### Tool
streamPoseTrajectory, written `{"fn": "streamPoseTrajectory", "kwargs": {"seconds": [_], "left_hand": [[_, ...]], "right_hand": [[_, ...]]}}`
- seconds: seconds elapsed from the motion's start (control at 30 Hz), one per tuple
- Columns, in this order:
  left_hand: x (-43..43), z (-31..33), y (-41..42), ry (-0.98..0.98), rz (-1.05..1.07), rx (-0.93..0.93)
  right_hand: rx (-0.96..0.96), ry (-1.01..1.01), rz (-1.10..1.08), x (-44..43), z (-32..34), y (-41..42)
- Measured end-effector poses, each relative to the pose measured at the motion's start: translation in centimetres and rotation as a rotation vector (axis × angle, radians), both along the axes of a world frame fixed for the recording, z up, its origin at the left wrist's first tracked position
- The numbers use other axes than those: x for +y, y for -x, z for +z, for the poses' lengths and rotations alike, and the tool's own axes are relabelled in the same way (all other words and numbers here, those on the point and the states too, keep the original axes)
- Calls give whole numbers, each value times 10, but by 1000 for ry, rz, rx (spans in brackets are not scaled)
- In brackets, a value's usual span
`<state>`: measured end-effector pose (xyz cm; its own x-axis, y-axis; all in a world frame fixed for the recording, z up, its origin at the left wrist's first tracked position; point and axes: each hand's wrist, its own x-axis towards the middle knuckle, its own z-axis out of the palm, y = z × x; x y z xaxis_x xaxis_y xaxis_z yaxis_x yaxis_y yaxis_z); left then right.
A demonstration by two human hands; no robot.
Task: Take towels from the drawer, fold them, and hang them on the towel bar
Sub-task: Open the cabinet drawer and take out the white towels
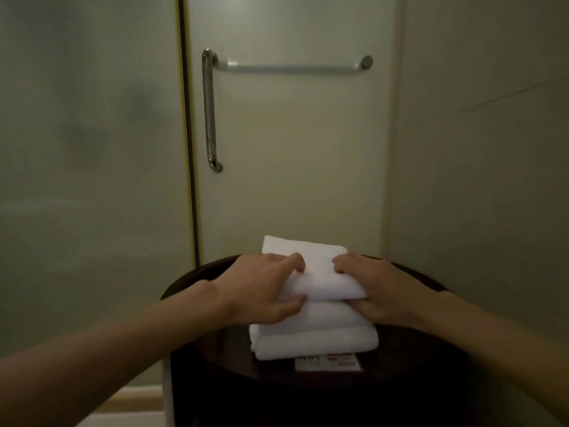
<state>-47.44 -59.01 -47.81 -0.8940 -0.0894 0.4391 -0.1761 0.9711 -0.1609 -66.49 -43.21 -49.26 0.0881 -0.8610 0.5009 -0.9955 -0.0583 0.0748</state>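
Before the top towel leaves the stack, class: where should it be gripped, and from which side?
Grip the top towel at its left and right ends, from both sides, as the left hand and right hand do: fingers over, thumbs beneath. It lies flat and folded on the lower towels, so end grips should keep its folds together.

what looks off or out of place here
A printed card is pinned under the towel stack on the dark table. The top towel, gripped by the left hand and right hand, sits slightly askew.
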Motion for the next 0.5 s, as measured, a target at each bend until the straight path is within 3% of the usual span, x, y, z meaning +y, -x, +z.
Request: {"fn": "streamPoseTrajectory", "kwargs": {"seconds": [0.1, 0.27, 0.5], "left_hand": [[3, 7, 4, -81, 37, 0], [5, -5, 18, -61, 87, -215], [6, -22, 22, 36, 131, -179]], "right_hand": [[16, -22, -12, 8, 4, -5], [89, -41, -75, 8, -1, -19], [116, -76, -171, 10, -14, -24]]}}
